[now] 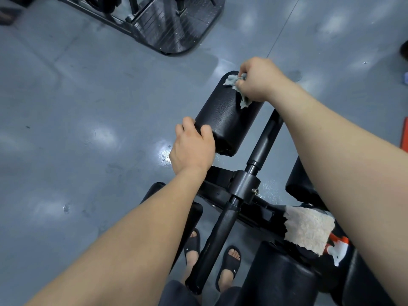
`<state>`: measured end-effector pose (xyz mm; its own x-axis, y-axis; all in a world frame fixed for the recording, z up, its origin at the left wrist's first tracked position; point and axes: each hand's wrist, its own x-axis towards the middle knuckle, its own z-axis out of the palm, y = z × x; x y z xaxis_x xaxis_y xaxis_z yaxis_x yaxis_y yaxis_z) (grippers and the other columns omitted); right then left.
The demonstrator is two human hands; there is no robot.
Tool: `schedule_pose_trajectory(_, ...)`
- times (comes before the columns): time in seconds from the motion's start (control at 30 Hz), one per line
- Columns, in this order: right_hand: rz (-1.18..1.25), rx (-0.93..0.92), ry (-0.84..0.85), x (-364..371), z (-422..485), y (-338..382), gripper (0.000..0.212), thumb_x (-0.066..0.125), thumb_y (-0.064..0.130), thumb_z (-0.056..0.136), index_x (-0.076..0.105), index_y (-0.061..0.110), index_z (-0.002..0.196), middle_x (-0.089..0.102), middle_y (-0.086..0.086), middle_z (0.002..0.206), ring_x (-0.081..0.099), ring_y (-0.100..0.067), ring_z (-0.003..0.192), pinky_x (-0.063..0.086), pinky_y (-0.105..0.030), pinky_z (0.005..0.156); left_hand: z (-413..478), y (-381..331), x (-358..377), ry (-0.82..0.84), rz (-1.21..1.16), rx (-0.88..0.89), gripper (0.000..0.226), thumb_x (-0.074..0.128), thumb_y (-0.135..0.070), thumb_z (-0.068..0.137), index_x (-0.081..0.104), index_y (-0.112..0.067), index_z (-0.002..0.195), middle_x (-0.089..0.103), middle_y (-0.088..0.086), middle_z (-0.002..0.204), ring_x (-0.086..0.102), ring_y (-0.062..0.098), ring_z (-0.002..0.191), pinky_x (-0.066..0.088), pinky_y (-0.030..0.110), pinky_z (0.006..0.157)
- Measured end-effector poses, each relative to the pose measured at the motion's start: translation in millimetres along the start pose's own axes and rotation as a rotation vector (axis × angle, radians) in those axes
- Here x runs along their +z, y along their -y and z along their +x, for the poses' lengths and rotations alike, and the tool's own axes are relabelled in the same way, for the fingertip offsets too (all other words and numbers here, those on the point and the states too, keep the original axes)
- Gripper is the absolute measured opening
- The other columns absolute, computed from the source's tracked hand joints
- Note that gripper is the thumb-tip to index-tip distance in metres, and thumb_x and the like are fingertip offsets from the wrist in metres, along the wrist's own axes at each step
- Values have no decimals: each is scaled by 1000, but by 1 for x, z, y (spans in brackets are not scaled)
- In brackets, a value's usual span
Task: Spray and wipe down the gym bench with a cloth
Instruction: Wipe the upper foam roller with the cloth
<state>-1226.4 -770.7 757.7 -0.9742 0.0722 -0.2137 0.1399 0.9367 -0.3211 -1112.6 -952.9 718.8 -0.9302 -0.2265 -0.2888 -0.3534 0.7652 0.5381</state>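
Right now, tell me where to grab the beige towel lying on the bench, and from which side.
Pinch the beige towel at its ragged left edge, coming from above-left. It lies spread on the bench, so that loose edge probably lifts easiest; the right forearm hides its other side.

A gym: padded bench roller (pixel 225 115), steel machine base (pixel 174 25), grey floor (pixel 66 107).

Part of cloth (pixel 232 81) hidden in right hand (pixel 258 81); footplate (pixel 176 25) cropped at top
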Motion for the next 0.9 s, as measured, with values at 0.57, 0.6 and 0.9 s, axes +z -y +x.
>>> schedule_pose_trajectory(0.57, 46, -177, 94, 17, -53, 21, 7, 59, 23, 91, 61, 22, 85, 57, 2, 86, 50, -22, 88, 35, -26, 70, 4, 2, 4, -3, 27, -31, 42, 25, -35, 107, 55, -16, 130, 51, 5, 133, 58, 34, 106, 32, 37, 80)
schedule_pose_trajectory(0.6, 54, -187, 95, 18, -56, 21, 6, 60, 23, 92, 62, 22, 86, 57, 2, 84, 51, -22, 87, 34, -25, 70, 4, 2, 5, -5, 26, -32, 42, 25, -35, 107, 55, -17, 130, 51, 5, 132, 57, 34, 105, 32, 37, 80)
schedule_pose_trajectory(0.9, 97, -238, 138, 21, -78, 22, 15, 62, 19, 89, 73, 15, 99, 58, 5, 77, 56, -21, 87, 37, -27, 63, 5, 4, 5, -3, 16, -43, 41, 25, -34, 107, 55, -18, 130, 50, 4, 133, 43, 25, 87, 31, 37, 81)
